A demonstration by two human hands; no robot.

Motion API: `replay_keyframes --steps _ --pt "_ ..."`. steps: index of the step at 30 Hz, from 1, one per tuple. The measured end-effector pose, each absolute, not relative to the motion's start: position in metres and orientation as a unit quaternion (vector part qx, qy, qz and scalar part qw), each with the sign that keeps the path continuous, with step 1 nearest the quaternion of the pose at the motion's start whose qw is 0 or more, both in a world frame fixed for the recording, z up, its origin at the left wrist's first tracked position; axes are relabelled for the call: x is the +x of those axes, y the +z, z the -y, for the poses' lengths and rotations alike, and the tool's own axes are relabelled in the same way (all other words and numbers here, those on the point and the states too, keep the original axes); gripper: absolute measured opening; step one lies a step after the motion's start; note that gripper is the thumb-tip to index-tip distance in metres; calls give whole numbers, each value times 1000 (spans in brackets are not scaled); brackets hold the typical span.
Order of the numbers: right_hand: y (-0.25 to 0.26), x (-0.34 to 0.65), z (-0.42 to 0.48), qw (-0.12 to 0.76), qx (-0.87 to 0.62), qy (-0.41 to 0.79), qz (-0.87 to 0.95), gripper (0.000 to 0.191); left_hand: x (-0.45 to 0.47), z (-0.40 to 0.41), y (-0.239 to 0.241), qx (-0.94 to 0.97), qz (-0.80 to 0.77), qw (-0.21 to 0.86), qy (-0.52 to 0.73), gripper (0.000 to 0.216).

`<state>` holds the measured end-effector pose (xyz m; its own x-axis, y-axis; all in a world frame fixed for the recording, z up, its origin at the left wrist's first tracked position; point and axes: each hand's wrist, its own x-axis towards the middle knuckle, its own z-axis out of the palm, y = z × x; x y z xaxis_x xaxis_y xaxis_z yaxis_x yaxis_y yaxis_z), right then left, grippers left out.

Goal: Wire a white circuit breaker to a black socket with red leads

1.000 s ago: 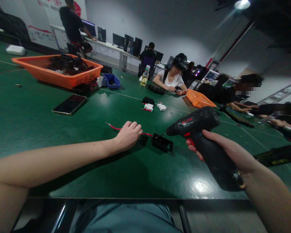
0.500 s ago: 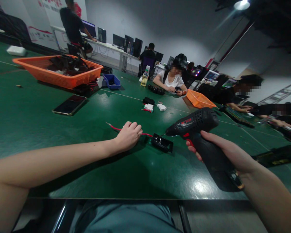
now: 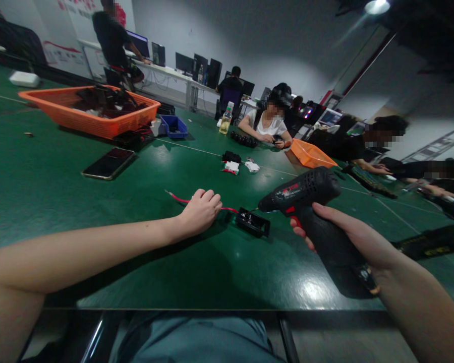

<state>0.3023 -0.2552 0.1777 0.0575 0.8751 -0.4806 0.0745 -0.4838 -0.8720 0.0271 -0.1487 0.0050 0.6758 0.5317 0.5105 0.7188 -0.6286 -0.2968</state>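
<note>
Resting on the green table, my left hand (image 3: 201,210) is closed over a red wire (image 3: 177,199). The wire's bare tip sticks out to the left, and its other end runs to a small black plastic housing (image 3: 252,222). My right hand (image 3: 348,237) grips a black cordless drill (image 3: 306,194) by its handle, a finger near the red trigger. The drill points left and down, its thin bit reaching the upper edge of the housing; whether the bit touches a screw is too small to tell. My left fingertips are hidden behind the knuckles.
An orange basket (image 3: 94,118) full of black parts stands at the left, beside a blue bin (image 3: 174,127). A phone (image 3: 109,164) lies nearer. White and black parts (image 3: 232,166) sit beyond my hands. Co-workers sit across and to the right, near another orange tray (image 3: 312,154).
</note>
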Motion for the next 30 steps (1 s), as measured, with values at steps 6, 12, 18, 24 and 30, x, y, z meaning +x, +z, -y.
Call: replay_keyframes --steps 6,12,18,24,30 --pt "178 302 255 343 -630 581 385 26 27 148 5 -882 354 246 -188 16" --pt "179 300 255 351 -634 582 368 26 27 148 5 -883 353 249 -185 16" --pt "180 299 255 356 -640 583 353 25 27 147 4 -883 351 250 -187 16" --pt "179 301 255 355 -645 581 346 25 27 147 3 -882 352 250 -188 16" --pt "180 302 256 350 -643 584 351 25 27 147 3 -882 355 248 -184 15"
